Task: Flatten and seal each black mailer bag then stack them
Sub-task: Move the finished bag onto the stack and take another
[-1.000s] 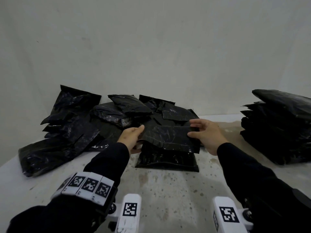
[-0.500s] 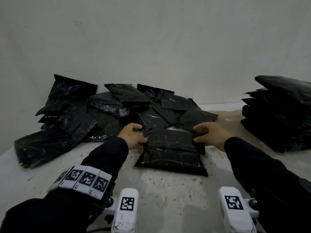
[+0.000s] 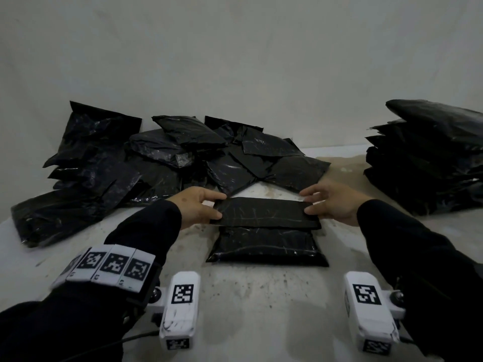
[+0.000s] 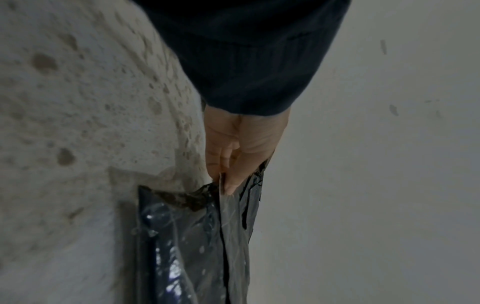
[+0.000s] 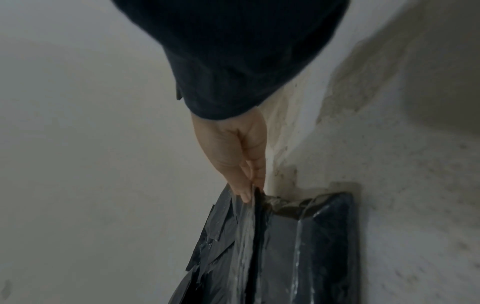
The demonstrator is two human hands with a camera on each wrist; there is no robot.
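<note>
A black mailer bag (image 3: 266, 246) lies flat on the table in front of me, its flap (image 3: 264, 214) folded toward me over the body. My left hand (image 3: 206, 205) pinches the flap's left end between thumb and fingers, and my right hand (image 3: 317, 202) pinches its right end. In the left wrist view the left hand (image 4: 228, 176) pinches the flap (image 4: 233, 226) edge above the glossy bag (image 4: 176, 246). In the right wrist view the right hand (image 5: 246, 185) pinches the flap (image 5: 244, 236) beside the bag (image 5: 324, 246).
A loose heap of black mailer bags (image 3: 146, 165) lies behind and to the left, against the wall. A neat stack of black bags (image 3: 428, 158) stands at the right. The stained white table (image 3: 261, 304) is bare toward me. Wrist cameras (image 3: 180, 307) sit low in the head view.
Both hands have drawn the flap toward me and lowered it from a raised, crumpled hold to a flat fold over the bag. The hands have moved slightly apart along the flap's ends.
</note>
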